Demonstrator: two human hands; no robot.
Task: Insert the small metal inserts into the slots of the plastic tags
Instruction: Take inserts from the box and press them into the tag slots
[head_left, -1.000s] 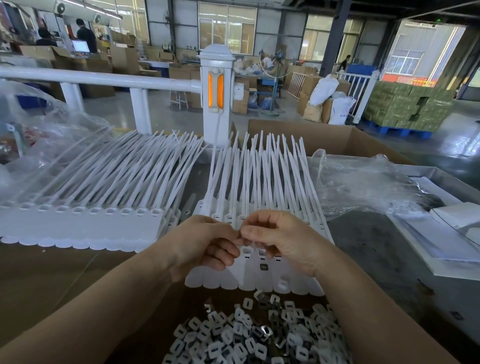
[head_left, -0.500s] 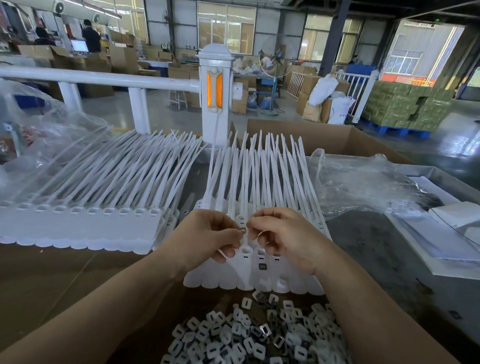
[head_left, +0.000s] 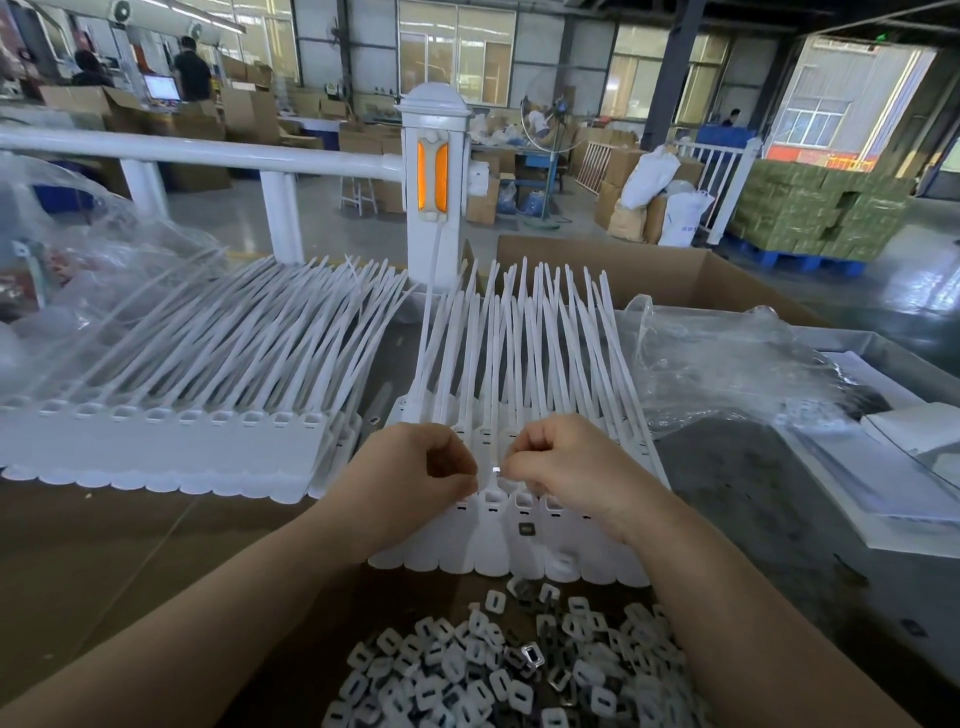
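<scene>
Head view, workbench. Both hands are over the near row of white plastic tags (head_left: 514, 540), which lies flat on the tabletop (head_left: 104, 561) with its long tails fanned away toward the cardboard box (head_left: 649, 275).

Left hand (head_left: 415, 478): fingers curled inward, knuckles up, fingertips at the top of one tag head. Whether it pinches anything cannot be told; the fingertips are hidden under the hand.

Right hand (head_left: 566, 467): fingers curled, thumb and forefinger pinching a small metal insert (head_left: 496, 471), which shows as a bright speck in the gap between the two hands, just above a tag's slot.

One dark insert (head_left: 527, 529) lies loose on a tag face below the right hand.

Loose pile of inserts (head_left: 498, 670), white and metallic, sits on the tabletop nearest the camera, between the forearms.

A second row of tags (head_left: 171, 441) lies to the left, well apart from the hands. Crumpled clear plastic bag (head_left: 727, 364) to the right of the near row.
</scene>
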